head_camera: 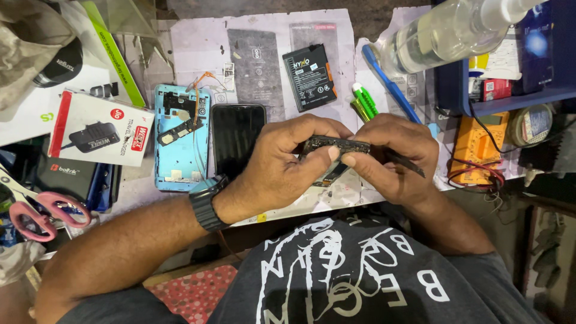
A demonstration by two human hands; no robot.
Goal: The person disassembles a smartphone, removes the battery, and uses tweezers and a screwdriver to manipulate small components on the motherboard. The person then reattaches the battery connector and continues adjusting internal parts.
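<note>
Cluttered with parts and tools, the pale, scuffed paper-covered workbench [198, 42] fills the upper half of the head view, its sheet stained and torn at the edges, with dim floor below the front edge. On it lie a light blue plastic phone frame [182, 138] with bare circuitry and thin orange wires, a glossy black phone screen [237, 139] just beside it, and a flat black rectangular battery [310, 77] farther back. A blue-handled toothbrush [387, 84] and a green-and-white marker pen [364, 100] rest near the battery, under a clear plastic spray bottle [447, 33] lying tilted over a dark blue tray [510, 96]. An orange multimeter [477, 144] with red and black leads sits at the right, a white and red cardboard charger box [96, 129] at the left, and pink-handled scissors [42, 213] at the near left corner.

Above the bench's front edge, the left hand [279, 165], a black wristwatch [206, 204] on its wrist, curls around a small dark circuit board [336, 147], thumb and fingers pinched on its left end. The right hand [396, 156] closes on the board's right end with thumb and forefinger, and also grips a thin dark tool [408, 165], perhaps tweezers, though it is too blurred to be sure. The board is held between both hands, lifted off the bench.
</note>
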